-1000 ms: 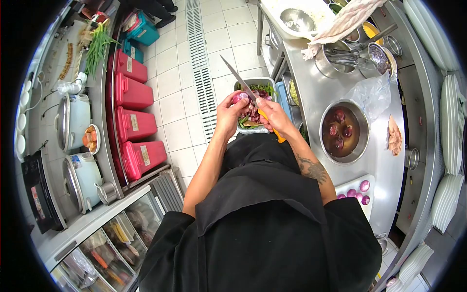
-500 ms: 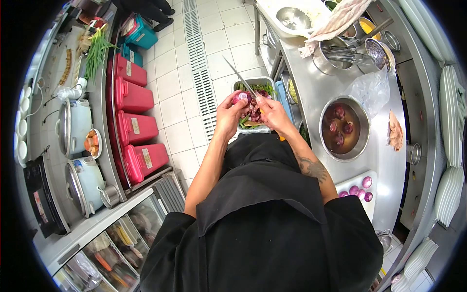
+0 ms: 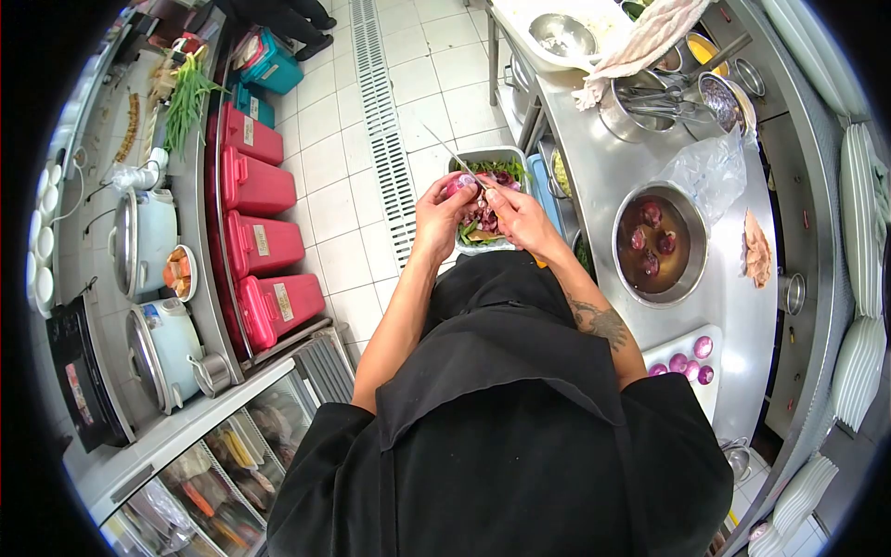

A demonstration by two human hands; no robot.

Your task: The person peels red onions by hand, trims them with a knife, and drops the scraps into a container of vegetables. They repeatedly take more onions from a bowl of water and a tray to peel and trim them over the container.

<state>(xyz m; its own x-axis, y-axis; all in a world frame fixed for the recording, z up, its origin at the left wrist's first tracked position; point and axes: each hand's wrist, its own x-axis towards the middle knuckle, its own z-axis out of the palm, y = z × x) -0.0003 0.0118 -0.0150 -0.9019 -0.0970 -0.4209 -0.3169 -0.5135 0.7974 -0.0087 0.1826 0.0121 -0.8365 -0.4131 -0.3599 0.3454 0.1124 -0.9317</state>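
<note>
My left hand (image 3: 434,221) is closed around a red onion (image 3: 461,186). In my right hand (image 3: 520,218) is a knife (image 3: 442,143), its long blade pointing up and left across the onion. Both hands are close together over a metal container (image 3: 501,152) with onion skins (image 3: 480,221) and green scraps in it. To the right, a steel pot (image 3: 703,269) holds several unpeeled red onions (image 3: 652,215) in brownish liquid. Peeled purple onions (image 3: 678,362) lie on a white tray (image 3: 709,397) near my right elbow.
The steel counter (image 3: 594,148) on the right also carries a plastic bag (image 3: 710,172), a pot of whisks (image 3: 640,111) and a cloth (image 3: 654,42). Red lidded bins (image 3: 264,243) and rice cookers (image 3: 167,348) stand left. Another person's legs (image 3: 288,20) show at the far end.
The knife blade has tilted lower and lies closer against the onion. My left hand has turned the onion slightly, and both hands stay over the container.
</note>
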